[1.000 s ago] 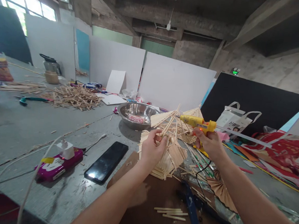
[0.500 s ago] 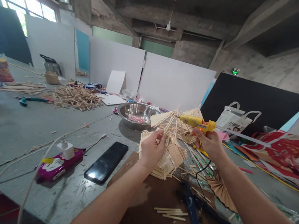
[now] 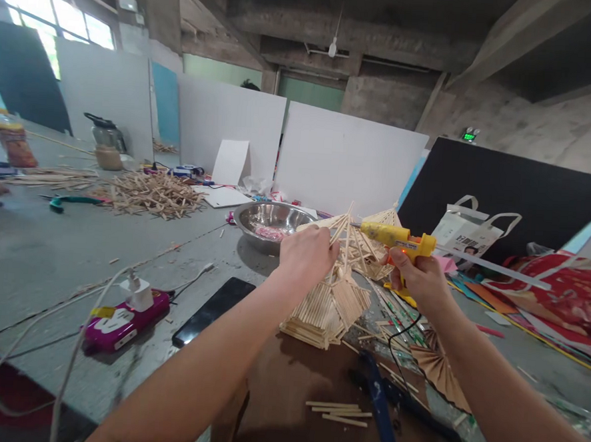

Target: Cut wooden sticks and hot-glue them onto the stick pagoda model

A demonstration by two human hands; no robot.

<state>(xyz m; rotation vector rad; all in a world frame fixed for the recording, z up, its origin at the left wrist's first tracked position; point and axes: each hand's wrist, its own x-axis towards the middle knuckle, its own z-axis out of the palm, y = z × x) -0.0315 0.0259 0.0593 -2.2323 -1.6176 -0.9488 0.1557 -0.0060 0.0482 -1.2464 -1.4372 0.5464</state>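
Observation:
A tiered model built of thin wooden sticks (image 3: pixel 329 303) stands on a brown board (image 3: pixel 306 382) near the table's front. My left hand (image 3: pixel 307 252) is closed over the model's upper roof sticks. My right hand (image 3: pixel 419 278) grips a yellow hot glue gun (image 3: pixel 399 239), its nozzle pointing left at the model's top, a clear glue stick jutting out to the right. A black cord runs down from the gun.
A steel bowl (image 3: pixel 270 221) sits behind the model. A black phone (image 3: pixel 214 303), a pink power strip with white charger (image 3: pixel 127 307), loose sticks (image 3: pixel 338 412), a stick pile (image 3: pixel 149 193), folded paper fans (image 3: pixel 439 370), a white bag (image 3: pixel 468 231) and white boards surround the work.
My left hand rose from the model's lower tier to its upper roof. The view shifted slightly; the glue gun stays pointed at the top.

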